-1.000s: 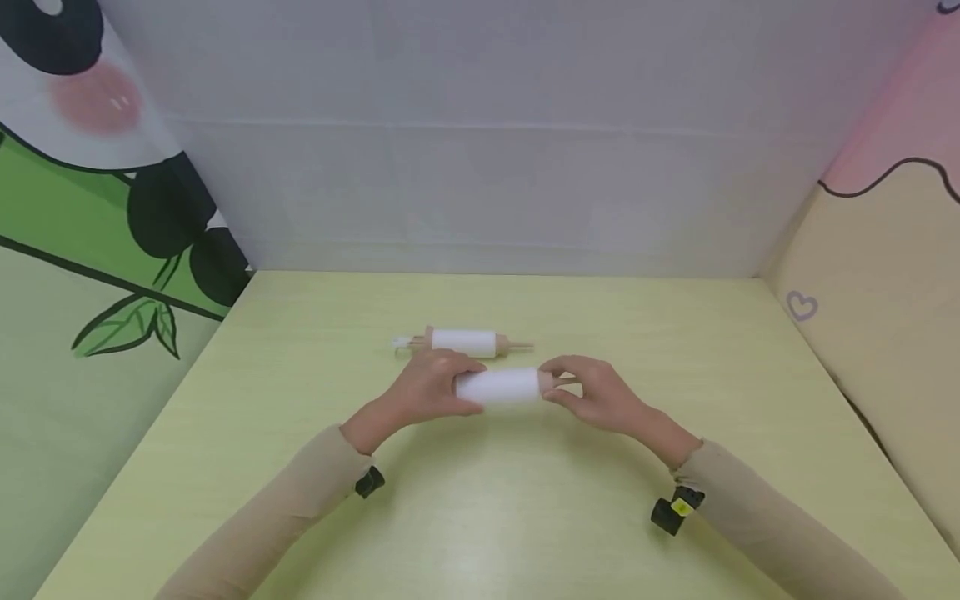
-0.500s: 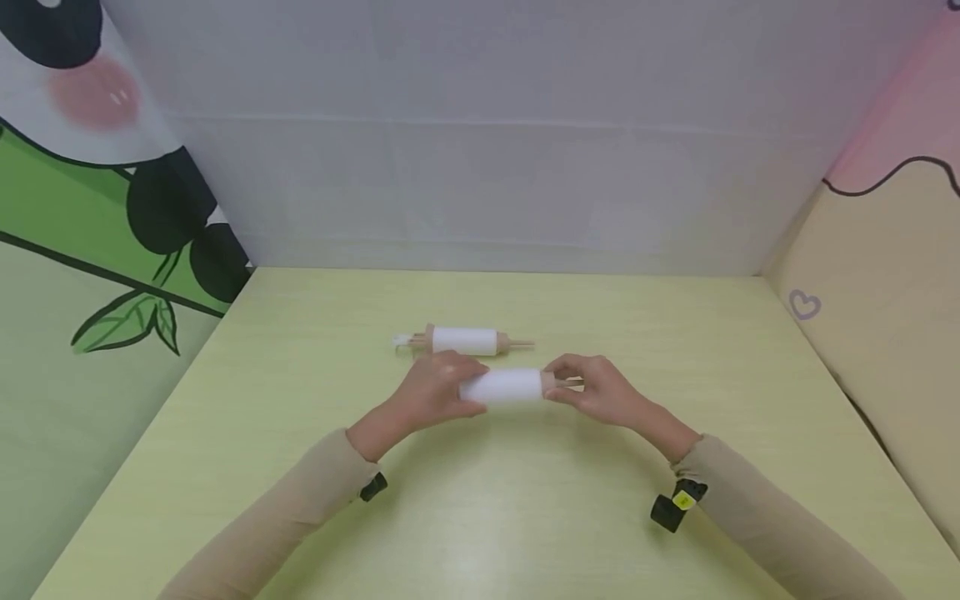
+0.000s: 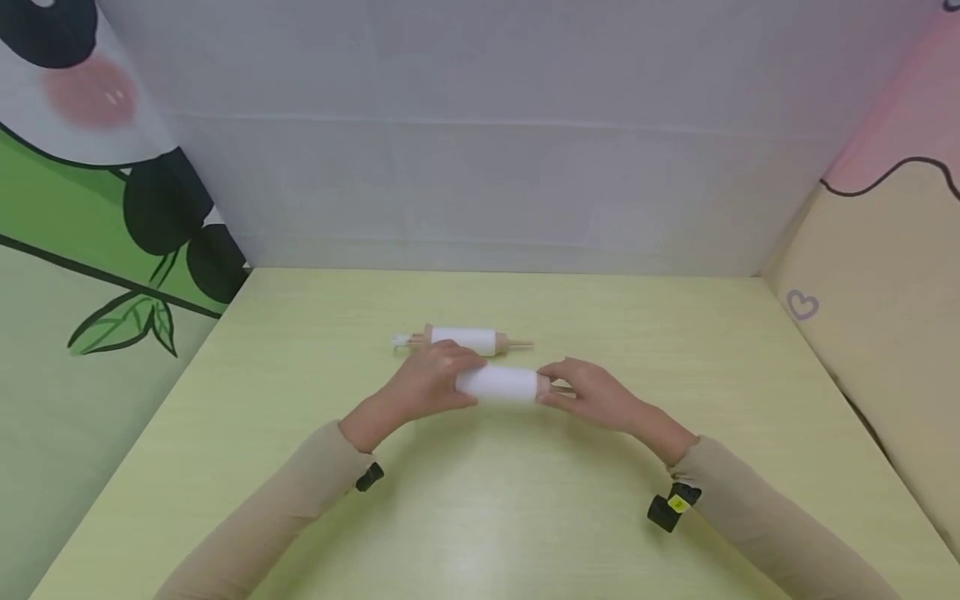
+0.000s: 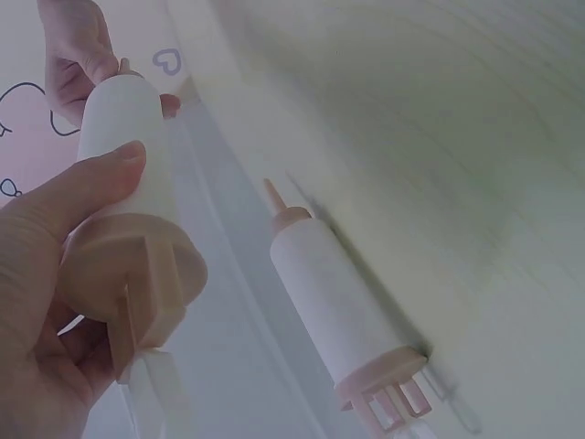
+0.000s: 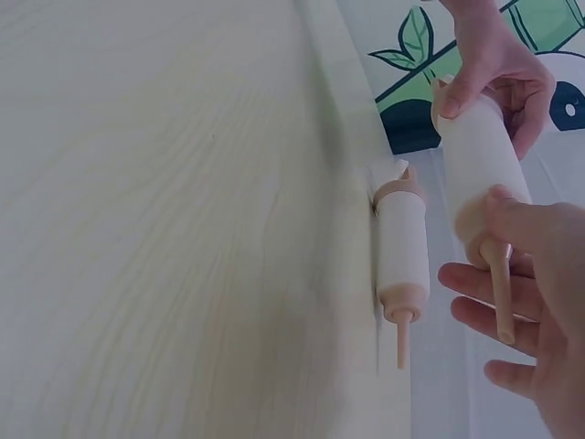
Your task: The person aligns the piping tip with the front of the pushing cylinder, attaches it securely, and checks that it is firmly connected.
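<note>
A white cylinder (image 3: 497, 383) with beige end caps and a thin beige spout is held level between my two hands, above the table. My left hand (image 3: 426, 382) grips its left end, thumb along the white body; the left wrist view shows the flanged beige cap (image 4: 132, 265) with a pale tab below it. My right hand (image 3: 596, 396) holds the spout end, thumb on the beige collar and fingers around the spout (image 5: 500, 293). A second, similar cylinder (image 3: 463, 341) lies on the table just behind, spout to the right, touched by neither hand.
The pale wood-grain table (image 3: 480, 500) meets a grey-white backdrop (image 3: 480, 192) at its rear edge. Printed side panels (image 3: 112, 417) stand along the left and right. Small black cameras (image 3: 370, 477) are strapped at both wrists.
Both hands and the held cylinder have shifted slightly, ending a little further left than half a second ago. The grips look the same, and the second cylinder stays put.
</note>
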`<state>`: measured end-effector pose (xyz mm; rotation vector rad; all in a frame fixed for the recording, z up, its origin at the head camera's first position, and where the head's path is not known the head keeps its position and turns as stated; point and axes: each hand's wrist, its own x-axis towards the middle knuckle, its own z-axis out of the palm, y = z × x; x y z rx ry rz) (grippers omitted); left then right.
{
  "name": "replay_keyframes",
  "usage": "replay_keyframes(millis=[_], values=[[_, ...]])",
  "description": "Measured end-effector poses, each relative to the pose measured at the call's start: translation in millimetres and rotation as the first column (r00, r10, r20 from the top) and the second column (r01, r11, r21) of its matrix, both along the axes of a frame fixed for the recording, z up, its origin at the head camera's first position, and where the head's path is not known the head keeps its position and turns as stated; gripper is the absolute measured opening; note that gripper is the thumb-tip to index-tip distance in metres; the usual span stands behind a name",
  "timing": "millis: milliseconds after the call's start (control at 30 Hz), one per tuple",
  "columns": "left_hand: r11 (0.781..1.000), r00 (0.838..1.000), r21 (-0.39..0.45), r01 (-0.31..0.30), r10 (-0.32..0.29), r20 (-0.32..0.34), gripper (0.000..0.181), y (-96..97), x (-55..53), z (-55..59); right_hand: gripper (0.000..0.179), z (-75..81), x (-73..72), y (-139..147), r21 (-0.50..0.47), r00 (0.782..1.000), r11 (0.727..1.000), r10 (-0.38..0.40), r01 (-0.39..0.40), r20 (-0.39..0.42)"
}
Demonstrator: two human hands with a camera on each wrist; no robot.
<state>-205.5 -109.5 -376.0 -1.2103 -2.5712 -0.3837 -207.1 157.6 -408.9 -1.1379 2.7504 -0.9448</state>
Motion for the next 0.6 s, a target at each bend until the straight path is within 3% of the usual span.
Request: replay_keyframes(millis=[167, 333, 600], values=[[0.999, 1.0, 0.031, 0.009, -0.01, 0.017, 0.043, -2.3, 0.1, -1.0, 0.03, -6.5, 0.3, -2, -0.098, 0.992, 0.995, 0.009, -0.021, -0.122], [0.997, 0.999, 0.069, 0.018, -0.022, 0.05, 0.043, -4.9, -1.7, -2.8, 0.03, -14.6, 1.3, -5, -0.201, 0.972, 0.977, 0.02, -0.069, -0.236], [0.996, 0.99, 0.091, 0.015, -0.028, 0.141, 0.042, -9.0, -6.2, -4.0, 0.029, -14.8, 4.5, -10, -0.209, 0.937, 0.97, 0.049, -0.127, -0.345]])
